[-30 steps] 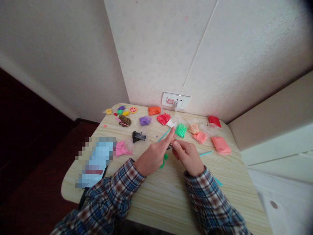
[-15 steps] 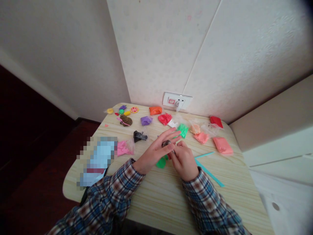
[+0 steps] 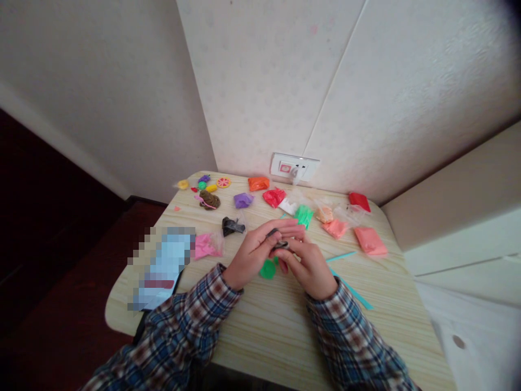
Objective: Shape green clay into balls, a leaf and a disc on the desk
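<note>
Above the middle of the table, my left hand (image 3: 254, 245) and my right hand (image 3: 307, 264) meet around a dark grey piece of modelling clay (image 3: 280, 244). My left thumb presses the clay from above, its other fingers stretched out behind. Right thumb and forefinger pinch the near side of the same piece, which looks bent or folded. Fingers hide part of it. Just below the hands lies a flat green disc (image 3: 267, 270), and something green beside it is partly covered. Two teal sticks, one of them the longer stick (image 3: 355, 292), rest right of my right hand.
Packets of coloured clay line the back, among them an orange packet (image 3: 259, 184), a red packet (image 3: 274, 197) and a salmon packet (image 3: 370, 241). A pink packet (image 3: 207, 246) and a blurred-out phone (image 3: 165, 269) lie left. Behind is a brown coiled clay shape (image 3: 209, 200).
My right hand has shifted its grip, with thumb and forefinger now closer to my left thumb. The dark clay has turned and shows a bent, lighter edge.
</note>
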Motion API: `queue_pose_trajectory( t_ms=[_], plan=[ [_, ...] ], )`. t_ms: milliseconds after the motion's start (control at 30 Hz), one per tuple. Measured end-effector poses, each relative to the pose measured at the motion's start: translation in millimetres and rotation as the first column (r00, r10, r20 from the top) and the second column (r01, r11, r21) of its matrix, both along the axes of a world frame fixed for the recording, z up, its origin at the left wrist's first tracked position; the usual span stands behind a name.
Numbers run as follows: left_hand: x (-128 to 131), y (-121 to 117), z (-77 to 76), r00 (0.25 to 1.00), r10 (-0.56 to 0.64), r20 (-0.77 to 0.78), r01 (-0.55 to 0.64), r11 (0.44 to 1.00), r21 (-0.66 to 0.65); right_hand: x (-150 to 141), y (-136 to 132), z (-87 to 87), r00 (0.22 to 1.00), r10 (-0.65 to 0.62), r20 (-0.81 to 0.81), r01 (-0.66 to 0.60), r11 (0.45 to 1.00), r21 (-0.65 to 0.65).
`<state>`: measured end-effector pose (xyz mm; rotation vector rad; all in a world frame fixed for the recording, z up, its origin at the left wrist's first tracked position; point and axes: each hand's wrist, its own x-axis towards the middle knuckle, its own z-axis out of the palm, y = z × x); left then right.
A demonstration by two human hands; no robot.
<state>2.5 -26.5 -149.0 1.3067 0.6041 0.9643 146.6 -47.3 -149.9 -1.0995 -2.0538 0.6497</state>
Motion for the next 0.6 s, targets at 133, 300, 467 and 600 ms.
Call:
queue_pose_trajectory(
  t_ms=[133,300,467,600],
  plan=[
    [2.0,-4.2,1.7,0.996,-0.072,-0.056,0.080,0.982,0.169,4.9,1.6,-8.3,0.991,-0.124,0.055,0.116,0.985,0.126],
    [6.7,-7.5,0.0,0.972,0.015,-0.235,0.041,0.971,0.234,4.8,2.3,-24.8,0.969,-0.182,0.164,0.122,0.940,0.320],
    [2.1,-1.5,-1.0,0.975,0.133,-0.179,-0.118,0.989,0.091,0.1,-2.8,-11.9,0.977,-0.180,0.117,0.152,0.964,0.216],
    [-5.6,3.3,2.2,0.977,0.155,-0.147,-0.164,0.985,-0.050,5.2,-5.2,0.7,0.964,-0.259,-0.050,0.264,0.958,0.117]
  ],
)
